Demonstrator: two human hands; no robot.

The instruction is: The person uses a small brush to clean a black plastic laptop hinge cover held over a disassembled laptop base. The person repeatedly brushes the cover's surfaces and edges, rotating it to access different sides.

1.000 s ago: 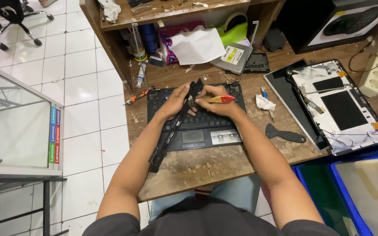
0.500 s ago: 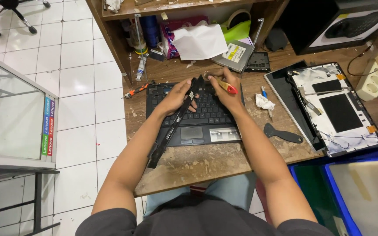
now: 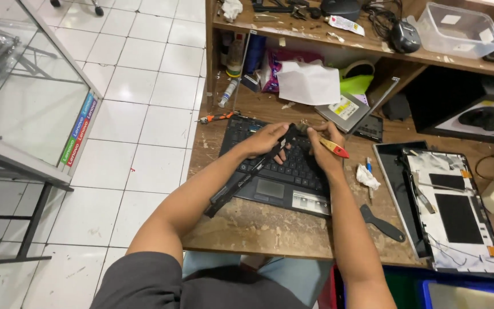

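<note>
A person sits at a worn wooden bench (image 3: 270,229), both forearms stretched over an opened black laptop base (image 3: 284,171) that lies near the bench's left edge, keyboard up, its touchpad toward the front edge. The left hand (image 3: 267,140) is closed around the upper end of a long, narrow black strip (image 3: 241,182), which runs slantwise from the hands down to the laptop base's front left corner and past it. The right hand (image 3: 322,151) is closed on a screwdriver with a red and yellow handle (image 3: 335,148); the handle sticks out to the right of the fist, and the tip end is hidden between the two hands, which meet over the far part of the keyboard.

Just right of the right wrist lies a crumpled white tissue (image 3: 367,176), and nearer the front edge a black pry tool (image 3: 382,222). Toward the right edge rests a laptop lid (image 3: 450,209), inner side up, with white foil and flat cables showing. At the far left corner of the laptop base lies a small orange-handled tool (image 3: 215,118). Behind, under a cluttered shelf (image 3: 327,37), sit a white sheet of paper (image 3: 309,83), a grey drive (image 3: 345,110) and a bottle (image 3: 235,57). A glass cabinet (image 3: 24,109) stands on the white tiled floor (image 3: 138,114) off the left edge.
</note>
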